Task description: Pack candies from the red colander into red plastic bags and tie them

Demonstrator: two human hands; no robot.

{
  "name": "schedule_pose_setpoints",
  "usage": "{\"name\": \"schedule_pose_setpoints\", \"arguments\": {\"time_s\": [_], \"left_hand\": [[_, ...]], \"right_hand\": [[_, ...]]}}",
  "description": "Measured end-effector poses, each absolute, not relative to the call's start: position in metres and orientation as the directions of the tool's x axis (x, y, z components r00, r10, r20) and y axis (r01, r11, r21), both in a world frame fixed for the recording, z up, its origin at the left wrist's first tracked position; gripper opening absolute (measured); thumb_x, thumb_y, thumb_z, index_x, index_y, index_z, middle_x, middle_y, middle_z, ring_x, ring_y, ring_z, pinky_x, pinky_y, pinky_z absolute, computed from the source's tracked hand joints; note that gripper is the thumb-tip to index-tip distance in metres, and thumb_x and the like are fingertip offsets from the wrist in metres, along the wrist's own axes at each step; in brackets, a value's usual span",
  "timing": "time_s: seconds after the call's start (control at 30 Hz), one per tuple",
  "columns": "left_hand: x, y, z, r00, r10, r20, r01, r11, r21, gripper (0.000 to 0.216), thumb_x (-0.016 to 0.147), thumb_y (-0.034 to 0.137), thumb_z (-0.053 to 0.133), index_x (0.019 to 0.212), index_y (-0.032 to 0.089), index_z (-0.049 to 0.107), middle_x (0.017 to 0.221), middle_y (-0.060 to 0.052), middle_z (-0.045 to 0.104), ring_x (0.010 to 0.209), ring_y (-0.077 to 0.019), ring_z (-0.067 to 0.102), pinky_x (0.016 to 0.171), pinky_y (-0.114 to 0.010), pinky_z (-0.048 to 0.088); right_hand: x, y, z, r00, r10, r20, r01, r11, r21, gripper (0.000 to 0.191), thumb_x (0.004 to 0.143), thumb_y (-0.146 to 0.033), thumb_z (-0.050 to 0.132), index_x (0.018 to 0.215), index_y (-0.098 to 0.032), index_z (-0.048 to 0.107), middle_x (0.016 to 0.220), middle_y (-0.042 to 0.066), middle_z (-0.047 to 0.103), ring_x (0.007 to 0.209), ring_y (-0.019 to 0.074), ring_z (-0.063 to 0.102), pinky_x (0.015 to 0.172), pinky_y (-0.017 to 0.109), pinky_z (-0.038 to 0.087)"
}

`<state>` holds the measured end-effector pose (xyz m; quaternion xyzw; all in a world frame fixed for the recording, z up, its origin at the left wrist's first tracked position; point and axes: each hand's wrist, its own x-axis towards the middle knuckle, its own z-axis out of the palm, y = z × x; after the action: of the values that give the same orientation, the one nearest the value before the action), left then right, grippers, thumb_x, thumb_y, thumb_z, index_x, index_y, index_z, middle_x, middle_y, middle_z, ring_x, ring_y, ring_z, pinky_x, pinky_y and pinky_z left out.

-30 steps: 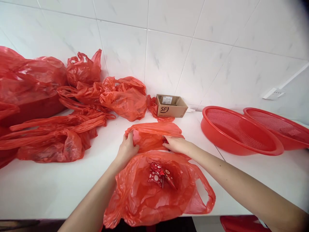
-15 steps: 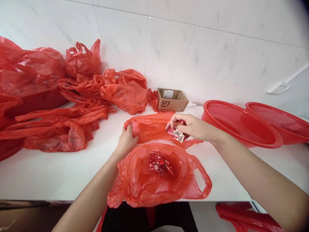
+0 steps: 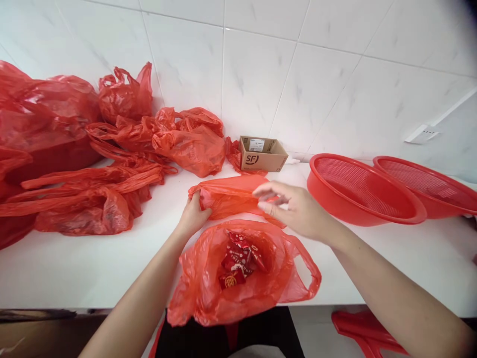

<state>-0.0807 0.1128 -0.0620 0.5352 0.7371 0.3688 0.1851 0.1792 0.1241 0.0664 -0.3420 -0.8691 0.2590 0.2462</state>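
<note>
The flat bag (image 3: 227,196) on the table (image 3: 74,268) is pinched at its left end by the left hand (image 3: 194,216). The right hand (image 3: 294,209) is held open and empty over its right end, the open bag (image 3: 242,271) of sweets (image 3: 236,258) lying nearer the body.

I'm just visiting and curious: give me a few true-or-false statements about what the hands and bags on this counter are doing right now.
1. The left hand grips the edge of a red bag lying flat. True.
2. The right hand holds a wrapped sweet. False: its fingers are spread and empty, above the flat bag.
3. The open red bag at the counter's front edge contains red wrapped packets. True.
4. The cardboard box sits inside a red basket. False: it stands on the counter by the wall, left of the two red baskets.
5. The baskets are blue. False: both are red.
</note>
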Motion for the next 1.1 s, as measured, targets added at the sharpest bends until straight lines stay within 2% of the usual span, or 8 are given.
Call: {"name": "schedule_pose_setpoints", "arguments": {"time_s": [0.13,0.23,0.37,0.47,0.6,0.87,1.0,1.1], "left_hand": [[-0.083,0.114,-0.063,-0.362,0.926,0.111,0.618,0.15,0.771,0.063,0.075,0.023,0.054,0.136,0.013,0.041,0.126,-0.016,0.058,0.112,-0.0285,0.059,0.096,-0.043,0.047],[-0.083,0.115,-0.065,-0.359,0.925,0.121,0.615,0.137,0.777,0.062,0.073,0.023,0.056,0.133,0.013,0.045,0.128,-0.016,0.056,0.118,-0.0289,0.056,0.101,-0.043,0.042],[-0.081,0.116,-0.067,-0.324,0.935,0.142,0.624,0.099,0.775,0.067,0.07,0.021,0.059,0.134,0.014,0.044,0.132,-0.015,0.054,0.123,-0.0282,0.052,0.105,-0.041,0.039],[-0.08,0.116,-0.067,-0.292,0.945,0.148,0.64,0.078,0.764,0.069,0.067,0.019,0.059,0.135,0.014,0.043,0.133,-0.015,0.054,0.124,-0.0279,0.051,0.107,-0.041,0.037],[-0.08,0.117,-0.067,-0.265,0.955,0.13,0.657,0.08,0.75,0.064,0.067,0.018,0.059,0.13,0.014,0.048,0.126,-0.014,0.057,0.119,-0.0287,0.055,0.105,-0.044,0.039],[-0.084,0.117,-0.066,-0.265,0.957,0.117,0.635,0.082,0.768,0.068,0.069,0.019,0.059,0.135,0.014,0.045,0.127,-0.013,0.058,0.117,-0.0282,0.057,0.102,-0.042,0.044],[-0.082,0.116,-0.064,-0.262,0.958,0.116,0.618,0.075,0.782,0.077,0.067,0.016,0.058,0.142,0.013,0.038,0.135,-0.014,0.054,0.123,-0.0282,0.054,0.103,-0.04,0.043],[-0.08,0.115,-0.064,-0.268,0.957,0.114,0.604,0.075,0.793,0.077,0.067,0.014,0.058,0.142,0.012,0.038,0.135,-0.015,0.054,0.123,-0.0282,0.053,0.104,-0.039,0.042]], "right_hand": [[0.197,0.161,0.035,-0.4,0.784,0.475,0.661,0.606,-0.442,0.022,0.083,-0.03,0.061,0.104,-0.023,0.059,0.112,0.007,0.062,0.099,0.0217,0.06,0.078,0.035,0.051],[0.195,0.16,0.012,-0.467,0.746,0.475,0.598,0.662,-0.452,0.009,0.088,-0.029,0.054,0.089,-0.021,0.058,0.09,0.004,0.065,0.077,0.0157,0.061,0.07,0.029,0.051],[0.172,0.163,0.004,-0.715,0.657,0.239,0.577,0.748,-0.329,0.017,0.094,-0.025,0.047,0.099,-0.022,0.063,0.101,0.002,0.069,0.092,0.0138,0.064,0.086,0.026,0.047],[0.154,0.191,0.0,-0.581,0.811,0.066,0.797,0.584,-0.156,0.026,0.096,-0.025,0.045,0.112,-0.02,0.064,0.119,0.009,0.066,0.111,0.0202,0.06,0.095,0.031,0.043],[0.144,0.225,-0.01,-0.463,0.885,-0.044,0.882,0.455,-0.125,0.03,0.085,-0.033,0.062,0.103,-0.011,0.068,0.111,0.021,0.067,0.107,0.0324,0.062,0.09,0.04,0.047],[0.154,0.233,0.004,-0.534,0.829,-0.166,0.806,0.44,-0.397,0.03,0.08,-0.014,0.059,0.109,-0.017,0.065,0.105,0.009,0.071,0.088,0.0201,0.068,0.075,0.029,0.054],[0.173,0.203,0.036,-0.749,0.646,-0.148,0.43,0.304,-0.85,0.032,0.089,-0.025,0.054,0.12,-0.017,0.055,0.12,0.011,0.065,0.096,0.0156,0.068,0.081,0.029,0.055],[0.181,0.158,0.061,-0.872,0.455,-0.182,0.29,0.18,-0.94,0.031,0.086,-0.03,0.059,0.116,-0.019,0.058,0.123,0.009,0.063,0.1,0.0181,0.066,0.083,0.034,0.055]]}}
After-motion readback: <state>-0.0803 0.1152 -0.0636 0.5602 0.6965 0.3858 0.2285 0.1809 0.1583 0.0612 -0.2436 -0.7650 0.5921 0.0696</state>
